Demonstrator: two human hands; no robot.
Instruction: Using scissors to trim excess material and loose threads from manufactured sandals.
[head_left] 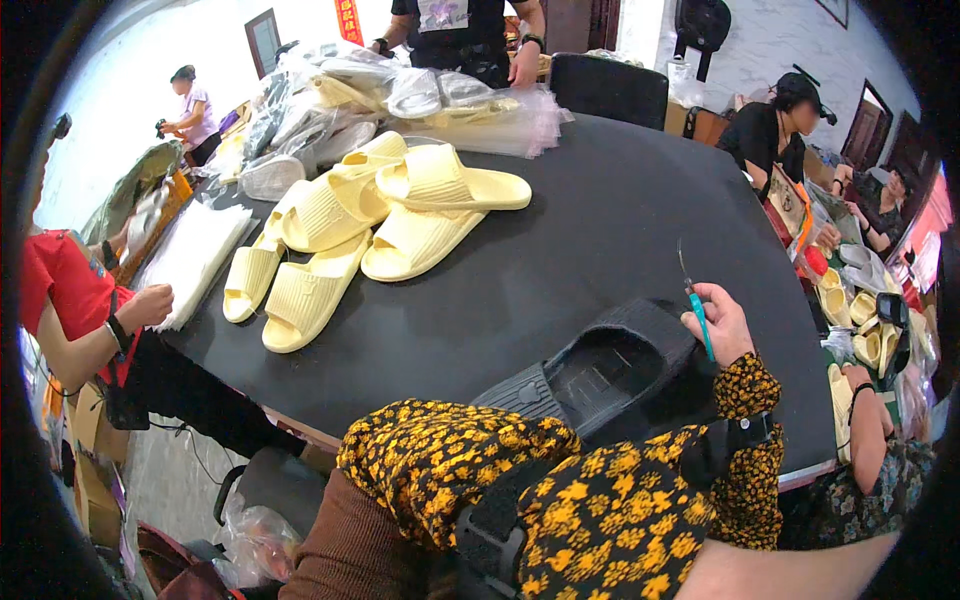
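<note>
The right hand (722,325) pinched a small teal-handled tool (697,310), its thin metal tip pointing up, fingers curled tight around the handle. Just beside it lay a black slipper (590,372), ribbed across the strap, matte, sole down at the near edge of the dark worktop (620,230). The left hand was hidden under a yellow-flowered sleeve (450,460), so its grip could not be told. Pale yellow slippers (360,225) were piled toward the far left corner.
</note>
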